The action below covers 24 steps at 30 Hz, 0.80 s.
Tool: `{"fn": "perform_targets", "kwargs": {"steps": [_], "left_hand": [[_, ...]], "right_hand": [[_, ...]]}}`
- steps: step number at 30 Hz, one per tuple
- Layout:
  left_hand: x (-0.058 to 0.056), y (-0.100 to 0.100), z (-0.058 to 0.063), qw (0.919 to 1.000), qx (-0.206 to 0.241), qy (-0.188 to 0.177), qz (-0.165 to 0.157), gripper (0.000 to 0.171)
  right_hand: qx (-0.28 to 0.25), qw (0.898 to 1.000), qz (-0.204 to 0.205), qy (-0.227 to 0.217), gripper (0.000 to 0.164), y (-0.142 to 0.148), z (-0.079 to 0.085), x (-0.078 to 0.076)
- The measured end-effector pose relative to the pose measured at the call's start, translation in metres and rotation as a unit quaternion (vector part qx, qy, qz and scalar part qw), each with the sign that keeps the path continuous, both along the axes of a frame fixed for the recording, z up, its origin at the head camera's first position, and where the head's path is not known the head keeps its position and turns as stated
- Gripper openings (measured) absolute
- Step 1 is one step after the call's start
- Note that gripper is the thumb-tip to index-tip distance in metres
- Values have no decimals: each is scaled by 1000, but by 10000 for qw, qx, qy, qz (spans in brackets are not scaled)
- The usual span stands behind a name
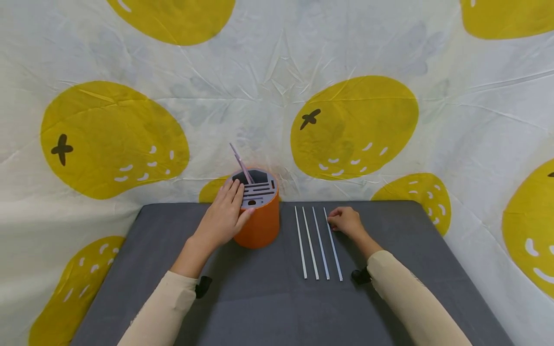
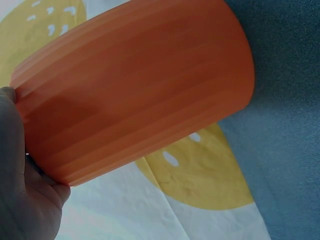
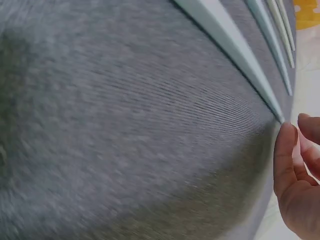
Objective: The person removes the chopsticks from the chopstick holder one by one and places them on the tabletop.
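Observation:
An orange cylindrical holder (image 1: pixel 258 228) with a grey slotted top (image 1: pixel 258 199) stands at the back of the table. My left hand (image 1: pixel 221 216) rests on its top left side, fingers fairly straight and thumb at the near rim; in the left wrist view the orange wall (image 2: pixel 135 95) fills much of the picture. Several thin pale sticks lie side by side to its right. At the far end of the rightmost stick (image 1: pixel 334 250), my right hand (image 1: pixel 347 222) pinches it between thumb and fingertip, its length lying on the cloth (image 3: pixel 240 55).
A slim pinkish-purple item (image 1: pixel 242 166) pokes up, tilted, out of the holder. Dark grey cloth (image 1: pixel 268 307) covers the table. Behind it hangs a white curtain (image 1: pixel 259 62) with big yellow fruit prints.

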<state>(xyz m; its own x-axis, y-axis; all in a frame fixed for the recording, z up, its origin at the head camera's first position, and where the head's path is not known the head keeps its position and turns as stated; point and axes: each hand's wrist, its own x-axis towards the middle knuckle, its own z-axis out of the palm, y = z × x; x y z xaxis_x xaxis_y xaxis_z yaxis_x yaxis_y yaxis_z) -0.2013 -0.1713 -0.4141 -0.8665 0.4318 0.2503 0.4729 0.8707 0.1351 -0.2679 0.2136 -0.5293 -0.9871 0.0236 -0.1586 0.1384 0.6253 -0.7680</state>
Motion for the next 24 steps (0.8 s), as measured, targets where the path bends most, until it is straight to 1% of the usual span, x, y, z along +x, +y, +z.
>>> {"fn": "perform_targets", "kwargs": {"steps": [4,7,10,13,20,24], "left_hand": [[0,0,-1,10000,21,47,-11,75],[0,-1,-1,10000,29,82,-13,75],[0,-1,-1,10000,16,84,-9,75],[0,-1,-2,10000,-7,77,0,75],[0,0,-2,10000,-8,83,15,75],[1,0,-1,10000,19,85,2,75]], "right_hand": [[248,9991,119,309,19,3,7,-3],[465,9971,219,562,19,2,16,-7],[518,9953,314,758,19,-4,29,-11],[353,9941,435,929,21,-12,43,-16],[-122,9921,662,1063,26,-37,81,-22],[-345,9867,912,1298,29,-55,98,-25]]}}
